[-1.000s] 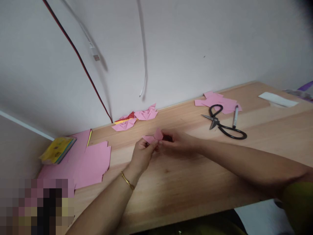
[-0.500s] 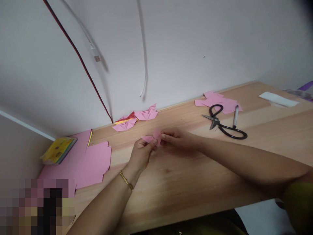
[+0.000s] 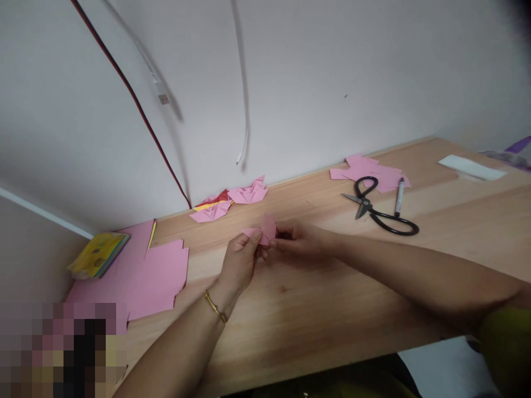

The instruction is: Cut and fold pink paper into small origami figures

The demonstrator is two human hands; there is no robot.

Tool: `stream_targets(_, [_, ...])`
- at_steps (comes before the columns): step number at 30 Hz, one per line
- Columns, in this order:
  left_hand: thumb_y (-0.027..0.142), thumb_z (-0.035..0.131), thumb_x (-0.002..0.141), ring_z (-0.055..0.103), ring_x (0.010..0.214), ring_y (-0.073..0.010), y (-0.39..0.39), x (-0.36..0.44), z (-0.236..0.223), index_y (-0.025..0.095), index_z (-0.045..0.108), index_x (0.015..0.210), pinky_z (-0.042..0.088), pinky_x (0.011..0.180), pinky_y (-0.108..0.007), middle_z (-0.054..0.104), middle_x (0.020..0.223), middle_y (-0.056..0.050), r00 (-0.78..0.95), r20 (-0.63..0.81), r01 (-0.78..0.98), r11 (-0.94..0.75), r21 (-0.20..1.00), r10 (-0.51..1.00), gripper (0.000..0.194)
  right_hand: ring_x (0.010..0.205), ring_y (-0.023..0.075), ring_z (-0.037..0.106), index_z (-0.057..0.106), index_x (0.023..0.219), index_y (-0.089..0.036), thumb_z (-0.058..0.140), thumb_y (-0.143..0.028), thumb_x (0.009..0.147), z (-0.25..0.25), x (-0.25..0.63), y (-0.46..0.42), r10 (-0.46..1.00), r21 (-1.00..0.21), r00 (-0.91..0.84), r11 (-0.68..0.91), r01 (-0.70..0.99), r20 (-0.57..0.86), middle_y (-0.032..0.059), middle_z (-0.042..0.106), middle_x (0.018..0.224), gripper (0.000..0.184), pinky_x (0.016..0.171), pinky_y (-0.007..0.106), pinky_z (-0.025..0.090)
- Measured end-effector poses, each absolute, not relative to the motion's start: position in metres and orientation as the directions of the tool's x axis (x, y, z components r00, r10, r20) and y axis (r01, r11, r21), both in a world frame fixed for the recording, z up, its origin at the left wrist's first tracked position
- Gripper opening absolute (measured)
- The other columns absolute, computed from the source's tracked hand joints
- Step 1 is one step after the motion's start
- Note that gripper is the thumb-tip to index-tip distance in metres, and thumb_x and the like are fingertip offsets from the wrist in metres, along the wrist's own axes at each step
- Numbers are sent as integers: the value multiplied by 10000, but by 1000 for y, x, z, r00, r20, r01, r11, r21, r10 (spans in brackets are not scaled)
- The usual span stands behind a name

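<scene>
A small folded piece of pink paper (image 3: 269, 226) is held up just above the wooden table, its right part standing like a flap. My left hand (image 3: 243, 254), with a gold bangle at the wrist, pinches its left side between thumb and fingers. At the paper's right edge my right hand (image 3: 296, 237) is closed, thumb and curled fingertips on the lower corner; part of that grip is hidden. Beyond the hands, by the wall, lie folded pink paper shapes (image 3: 249, 192), one with red and yellow strips.
Black-handled scissors (image 3: 365, 205) lie spread at the right, beside a marker (image 3: 399, 198) and cut pink pieces (image 3: 381, 172). A white strip (image 3: 473, 167) is farther right. Pink sheets (image 3: 160, 279) cover the left side, under a yellow packet (image 3: 102, 254). Cables (image 3: 133, 94) hang along the wall.
The right fingers have shifted slightly down along the paper's edge, and the left thumb has moved back a little. More of the upright pink flap shows now.
</scene>
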State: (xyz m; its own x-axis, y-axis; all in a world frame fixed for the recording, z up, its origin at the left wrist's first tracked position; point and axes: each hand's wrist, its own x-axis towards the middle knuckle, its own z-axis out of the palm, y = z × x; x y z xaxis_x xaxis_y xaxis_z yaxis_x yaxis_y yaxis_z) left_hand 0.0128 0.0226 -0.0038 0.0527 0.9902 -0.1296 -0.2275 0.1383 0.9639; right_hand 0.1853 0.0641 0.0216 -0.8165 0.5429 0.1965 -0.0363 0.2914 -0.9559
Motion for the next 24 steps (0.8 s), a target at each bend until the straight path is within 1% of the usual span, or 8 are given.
stream_targets(4, [416,605,783,516,513,-91,23,14,-2,122,619,710,405,522,-235,610,632,-26,76,-154,-279,169,945,985,303,903,146,586,599,875,-173,416,-321,920,21,186,65,554,-946,-814,323,16,175,33,641,925,239,831,292,449])
stream_targets(9, [298,733,666,508,560,-88,22,14,-4,128,650,758,396,551,-223,597,629,0,67,-119,-149,128,981,991,210,840,144,585,603,904,-164,432,-288,912,15,186,63,614,-928,-772,362,86,167,33,643,896,212,748,268,455])
stream_targets(12, [313,712,693,502,576,-96,21,14,-3,133,642,713,383,551,-225,584,622,-4,65,-103,-102,109,989,993,194,760,137,572,617,893,-164,452,-277,897,11,186,60,670,-898,-731,391,201,129,27,644,842,199,671,250,440])
stream_targets(14, [319,688,721,493,578,-95,20,13,-1,138,634,688,370,545,-221,571,617,-2,85,-82,-68,88,994,993,192,730,133,561,621,892,-165,464,-278,890,10,186,59,684,-885,-720,401,237,117,25,642,819,194,640,242,427])
stream_targets(17, [317,667,742,475,548,-86,20,12,1,141,618,656,348,525,-212,536,570,14,100,-70,-47,75,996,992,201,703,125,548,622,871,-161,474,-269,881,11,185,58,676,-879,-724,419,227,136,18,633,793,183,610,229,408])
stream_targets(19, [305,672,737,471,530,-79,21,12,0,138,614,651,348,521,-210,534,559,19,95,-81,-91,90,992,992,196,708,123,551,622,876,-160,474,-256,880,13,184,58,660,-890,-737,414,190,149,17,637,804,176,610,225,407])
stream_targets(22, [297,689,714,475,509,-73,23,12,-3,129,613,664,364,511,-212,560,575,13,87,-122,-178,136,975,989,191,780,135,579,623,906,-166,454,-260,896,15,184,59,617,-915,-769,388,113,167,25,658,874,194,678,240,433])
stream_targets(24, [291,715,680,486,505,-72,24,12,-3,124,615,691,380,502,-211,582,597,8,76,-141,-188,153,970,987,195,833,145,591,623,909,-169,437,-282,911,16,184,60,599,-921,-780,382,77,182,31,664,915,218,735,258,442])
